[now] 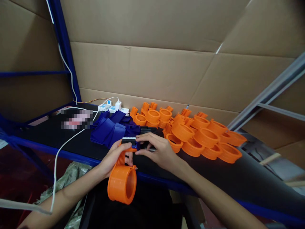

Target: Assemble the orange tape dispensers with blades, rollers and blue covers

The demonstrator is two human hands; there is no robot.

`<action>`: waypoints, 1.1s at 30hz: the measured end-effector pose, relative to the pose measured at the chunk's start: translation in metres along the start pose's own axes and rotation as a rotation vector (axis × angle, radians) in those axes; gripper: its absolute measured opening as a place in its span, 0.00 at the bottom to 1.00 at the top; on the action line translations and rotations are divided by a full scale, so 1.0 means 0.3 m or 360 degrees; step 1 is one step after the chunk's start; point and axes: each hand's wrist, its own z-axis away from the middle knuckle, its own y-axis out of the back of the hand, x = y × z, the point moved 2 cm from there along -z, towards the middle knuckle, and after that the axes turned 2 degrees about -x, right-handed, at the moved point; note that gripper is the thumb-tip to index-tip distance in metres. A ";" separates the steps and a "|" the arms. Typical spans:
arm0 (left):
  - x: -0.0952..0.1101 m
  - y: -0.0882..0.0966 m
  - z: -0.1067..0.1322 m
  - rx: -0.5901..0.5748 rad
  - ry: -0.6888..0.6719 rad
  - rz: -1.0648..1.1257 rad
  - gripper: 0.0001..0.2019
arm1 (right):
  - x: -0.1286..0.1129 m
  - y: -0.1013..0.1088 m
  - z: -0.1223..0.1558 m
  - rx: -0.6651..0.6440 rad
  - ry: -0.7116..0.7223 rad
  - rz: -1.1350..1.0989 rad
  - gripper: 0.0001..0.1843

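An orange tape dispenser [116, 184] hangs ring-down from my left hand [112, 156], whose fingers are wrapped round its ribbed neck. At its upper end sits a black piece with a pale serrated edge [129, 139], under my left thumb. My right hand [163, 150] pinches a small dark blue part [134, 145] against that same end. A dark rod-like shape shows between my right fingers; what it belongs to is partly hidden. Just beyond my hands lies a pile of flat dark blue pieces [108, 129].
Many orange dispenser bodies [206, 136] are heaped across the right of the black tabletop [78, 143]. At the back stands a power strip [113, 108] with plugs. A white cable [57, 159] loops down over the left front edge. Cardboard [147, 70] walls the back.
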 end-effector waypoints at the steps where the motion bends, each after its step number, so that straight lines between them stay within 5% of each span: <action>1: 0.000 -0.002 0.002 -0.0007 -0.0004 -0.0007 0.13 | 0.000 -0.002 0.002 0.0011 0.0031 0.0007 0.17; 20: -0.035 0.028 -0.002 -0.0092 -0.0165 -0.0309 0.11 | -0.039 -0.005 0.022 0.0115 0.0129 0.0025 0.15; 24: -0.025 0.022 0.015 -0.0205 -0.0163 -0.0044 0.16 | -0.039 -0.003 0.030 0.0129 0.0163 0.0181 0.03; 29: 0.001 -0.008 0.031 -0.0573 -0.0148 0.0388 0.15 | -0.046 0.017 0.034 0.0066 0.0196 0.0517 0.06; 33: -0.014 0.013 0.024 -0.0518 -0.0161 0.0372 0.19 | -0.090 0.060 0.030 -0.0106 0.0184 0.0676 0.04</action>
